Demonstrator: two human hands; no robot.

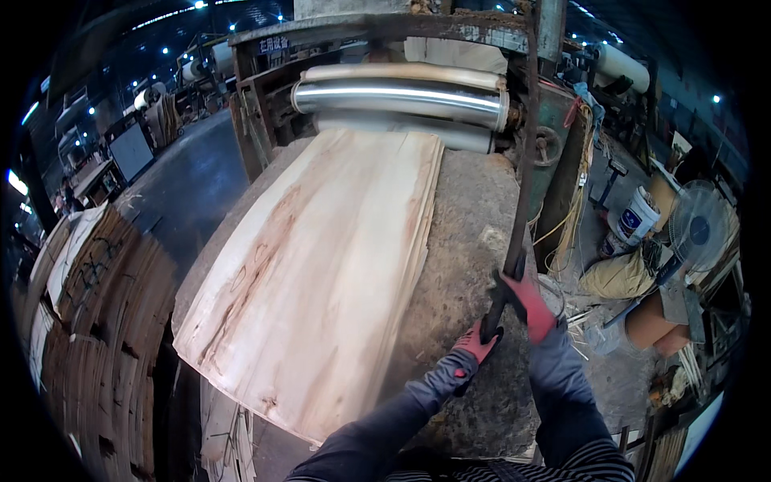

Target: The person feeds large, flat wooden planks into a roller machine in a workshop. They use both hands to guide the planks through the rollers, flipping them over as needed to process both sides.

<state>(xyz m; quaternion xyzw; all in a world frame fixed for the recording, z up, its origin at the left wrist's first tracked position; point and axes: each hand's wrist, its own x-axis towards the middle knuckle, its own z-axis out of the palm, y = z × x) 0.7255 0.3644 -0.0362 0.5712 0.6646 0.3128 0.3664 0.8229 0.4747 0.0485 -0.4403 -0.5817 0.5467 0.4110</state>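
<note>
A long, dark, narrow pole (524,173) rises from my hands past the right side of the roller machine. My left hand (479,345), in a red and black work glove, is closed round its lower end. Higher up, my right hand (526,301), gloved alike, is closed on the pole from the right; some of its fingers are hidden. To the left of both hands, apart from them, a stack of pale wood veneer sheets (321,257) lies on the worn table (470,241). The stack's far end is close to the shiny metal rollers (397,103).
Stacked veneer (100,361) stands on the left. At right are a handwheel (546,146), hanging cords (574,209), a white bucket (638,217), a fan (700,229), a tan sack (618,275) and a cardboard box (654,321). A beam (385,29) spans above the rollers.
</note>
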